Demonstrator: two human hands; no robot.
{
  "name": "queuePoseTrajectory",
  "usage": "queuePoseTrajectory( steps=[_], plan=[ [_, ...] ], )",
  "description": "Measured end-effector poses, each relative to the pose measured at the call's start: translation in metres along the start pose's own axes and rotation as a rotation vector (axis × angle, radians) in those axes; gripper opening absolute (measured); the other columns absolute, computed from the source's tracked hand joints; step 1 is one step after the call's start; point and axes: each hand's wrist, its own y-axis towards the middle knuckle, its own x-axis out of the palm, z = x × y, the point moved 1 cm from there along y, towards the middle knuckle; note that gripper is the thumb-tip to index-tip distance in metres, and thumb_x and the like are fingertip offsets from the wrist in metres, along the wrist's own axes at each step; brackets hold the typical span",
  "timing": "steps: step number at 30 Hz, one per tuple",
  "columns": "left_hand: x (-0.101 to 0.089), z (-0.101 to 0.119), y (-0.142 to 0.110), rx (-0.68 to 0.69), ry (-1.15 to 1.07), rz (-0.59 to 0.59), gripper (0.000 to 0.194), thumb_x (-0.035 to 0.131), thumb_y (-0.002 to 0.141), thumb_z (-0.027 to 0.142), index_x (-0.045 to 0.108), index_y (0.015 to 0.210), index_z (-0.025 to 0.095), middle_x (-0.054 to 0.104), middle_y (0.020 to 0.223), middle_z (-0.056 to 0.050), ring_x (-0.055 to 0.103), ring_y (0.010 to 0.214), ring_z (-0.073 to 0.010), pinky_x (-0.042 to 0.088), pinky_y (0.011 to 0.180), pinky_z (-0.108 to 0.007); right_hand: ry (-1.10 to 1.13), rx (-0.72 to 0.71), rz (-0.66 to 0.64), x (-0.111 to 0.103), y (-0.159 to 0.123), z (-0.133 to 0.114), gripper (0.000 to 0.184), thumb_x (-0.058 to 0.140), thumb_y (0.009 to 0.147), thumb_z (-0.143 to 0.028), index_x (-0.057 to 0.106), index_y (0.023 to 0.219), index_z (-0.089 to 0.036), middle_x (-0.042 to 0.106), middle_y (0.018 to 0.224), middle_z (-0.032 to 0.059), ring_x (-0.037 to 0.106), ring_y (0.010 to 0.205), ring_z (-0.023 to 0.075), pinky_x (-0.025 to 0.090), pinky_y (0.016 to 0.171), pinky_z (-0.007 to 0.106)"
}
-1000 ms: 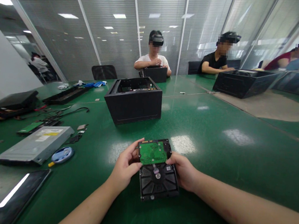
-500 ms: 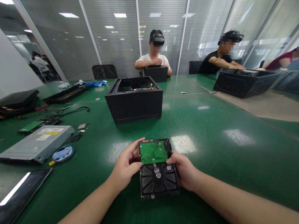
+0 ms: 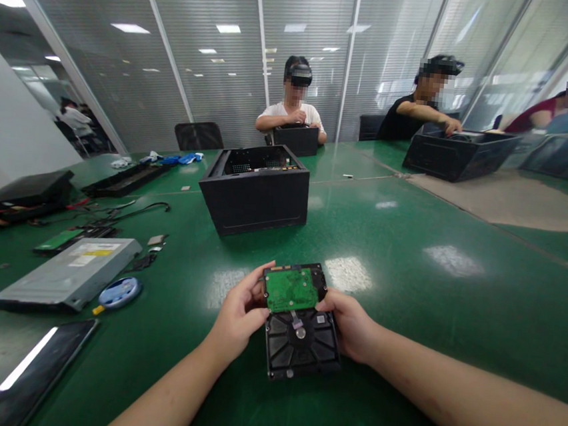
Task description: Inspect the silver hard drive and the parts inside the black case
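A hard drive [image 3: 303, 345] is held between my two hands, its underside with the green circuit board [image 3: 289, 289] turned up toward me. My left hand [image 3: 241, 313] is closed on the drive's left edge, the thumb near the lower corner of the board. On the right side, my right hand [image 3: 351, 323] grips the drive with the thumb over the edge by the board. Fingers beneath the drive are partly hidden. Beyond it, an open black computer case [image 3: 265, 201] stands on the green table [image 3: 407, 285].
On the left lie a silver optical drive [image 3: 74, 273], a blue round object [image 3: 119, 292], a dark glossy tablet-like slab [image 3: 42, 377], cables [image 3: 128, 208] and blue gloves [image 3: 183, 158]. Across the table, people work at other black cases [image 3: 457, 156].
My hands and the hard drive have stayed nearly still. The person at the right has raised a hand above their case, and that case has shifted slightly.
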Motion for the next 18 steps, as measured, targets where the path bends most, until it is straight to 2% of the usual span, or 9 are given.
queuePoseTrajectory(
  steps=[18],
  plan=[
    [-0.0011,-0.0023,0.0010,0.014,-0.026,-0.012,0.074,0.063,0.072,0.019,0.040,0.142,0.018,0.059,0.135,-0.012,0.061,0.115,-0.0271,0.048,0.092,-0.033,-0.005,-0.014,0.011,-0.0005,0.0007,0.0002,0.032,0.059,0.049,-0.022,0.056,0.081,-0.020,0.065,0.066,0.0005,0.060,0.061,0.0203,0.048,0.064,0.036]
  ],
)
